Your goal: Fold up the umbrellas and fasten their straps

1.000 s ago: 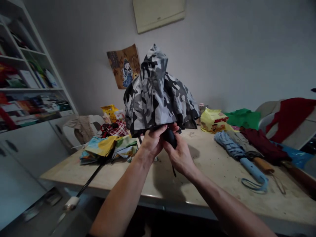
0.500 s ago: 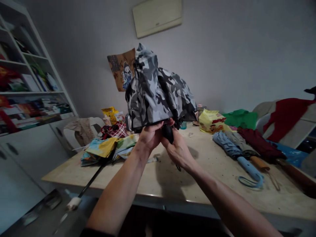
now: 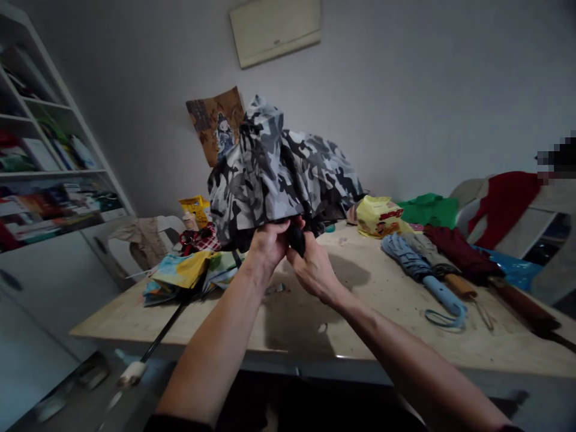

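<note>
I hold a grey, black and white camouflage folding umbrella (image 3: 279, 174) upright above the table, its canopy collapsed and bunched. My left hand (image 3: 266, 241) grips the lower edge of the canopy fabric. My right hand (image 3: 310, 264) is closed around the umbrella's black handle (image 3: 296, 239), just beside the left hand. The shaft is hidden under the fabric.
A wooden table (image 3: 382, 300) carries a colourful umbrella (image 3: 189, 270) on the left, a yellow packet (image 3: 380, 216), and a light blue umbrella (image 3: 423, 270), a wooden-handled one (image 3: 459, 285) and a dark red one (image 3: 459, 252) on the right. White bookshelves (image 3: 49, 174) stand at the left.
The camouflage canopy has tilted and sagged toward the left and lower. Both hands have kept their grip and shifted slightly left with the view.
</note>
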The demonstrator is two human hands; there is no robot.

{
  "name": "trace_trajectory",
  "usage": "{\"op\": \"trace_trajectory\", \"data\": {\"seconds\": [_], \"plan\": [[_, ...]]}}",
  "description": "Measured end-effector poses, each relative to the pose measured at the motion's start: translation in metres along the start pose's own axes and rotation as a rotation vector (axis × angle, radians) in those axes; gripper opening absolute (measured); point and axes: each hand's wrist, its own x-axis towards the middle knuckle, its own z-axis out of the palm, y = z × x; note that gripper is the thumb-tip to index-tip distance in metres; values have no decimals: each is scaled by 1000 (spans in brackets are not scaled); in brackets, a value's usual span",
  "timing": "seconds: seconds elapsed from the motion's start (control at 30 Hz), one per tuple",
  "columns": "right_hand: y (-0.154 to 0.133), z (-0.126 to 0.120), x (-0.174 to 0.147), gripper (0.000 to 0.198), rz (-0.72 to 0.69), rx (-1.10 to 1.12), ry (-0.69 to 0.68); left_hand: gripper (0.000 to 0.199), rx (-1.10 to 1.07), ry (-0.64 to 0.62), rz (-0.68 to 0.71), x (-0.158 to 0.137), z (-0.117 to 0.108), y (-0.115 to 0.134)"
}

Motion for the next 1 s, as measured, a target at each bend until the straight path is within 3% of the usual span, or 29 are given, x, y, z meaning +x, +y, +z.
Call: {"op": "trace_trajectory", "data": {"seconds": [0.17, 0.3, 0.4, 0.57, 0.73, 1.0], "plan": [[2, -1, 3, 29, -76, 12, 58, 12, 19, -5, -41, -8, 2, -3], [7, 5, 3, 40, -140, 90, 101, 12, -29, -6, -117, -16, 0, -10], [11, 11, 0, 50, -192, 124, 132, 13, -62, -12, -100, -16, -6, -14], [17, 17, -11, 47, -168, 154, 145, 7, -30, 19, -45, -17, -16, -23], [18, 14, -24, 39, -167, 214, 161, 12, -4, -52, -70, -26, -17, -28], [13, 12, -27, 49, -160, 269, 118, 16, -5, -81, -75, -30, -17, -27]]}}
